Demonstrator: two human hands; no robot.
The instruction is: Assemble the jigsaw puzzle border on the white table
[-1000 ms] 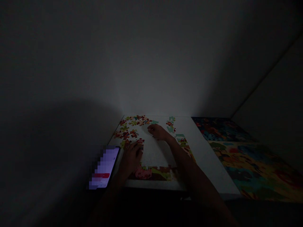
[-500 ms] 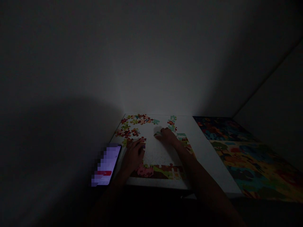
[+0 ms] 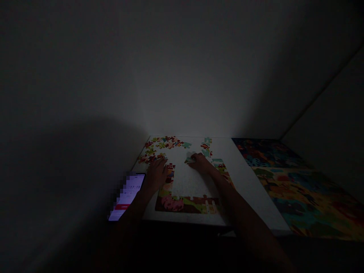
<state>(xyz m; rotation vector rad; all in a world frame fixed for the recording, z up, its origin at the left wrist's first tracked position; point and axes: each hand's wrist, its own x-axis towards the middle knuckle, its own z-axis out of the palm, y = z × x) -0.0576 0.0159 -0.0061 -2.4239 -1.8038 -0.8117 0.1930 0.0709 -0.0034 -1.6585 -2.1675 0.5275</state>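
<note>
While reaching forward over a dim white tabletop (image 3: 247, 185), two bare hands, apart from each other, above a partly built jigsaw border (image 3: 186, 206). Right hand (image 3: 200, 163) nearest a pale green jigsaw piece (image 3: 189, 158), lying just ahead and to the left of the knuckles, at the fingertips, along the upper part of the pale unfilled middle. Fingers curled together over it; grip impossible to tell in this light, and the piece's long axis too small and dim to make out. Left hand (image 3: 156, 175) well away from that piece, fingers loosely together, reaching toward a scatter of small red, green and yellow jigsaw pieces (image 3: 152, 157), either touching them or just beside them, no telling which. More loose pieces along the far edge of the tabletop. Lit smartphone (image 3: 126, 199), partly pixelated, just left of the left wrist; busy multicoloured printed picture (image 3: 298, 185) off to the right. Compared with half a second earlier: left hand shifted forward, uncovering the border's left side; right hand almost unmoved.
</note>
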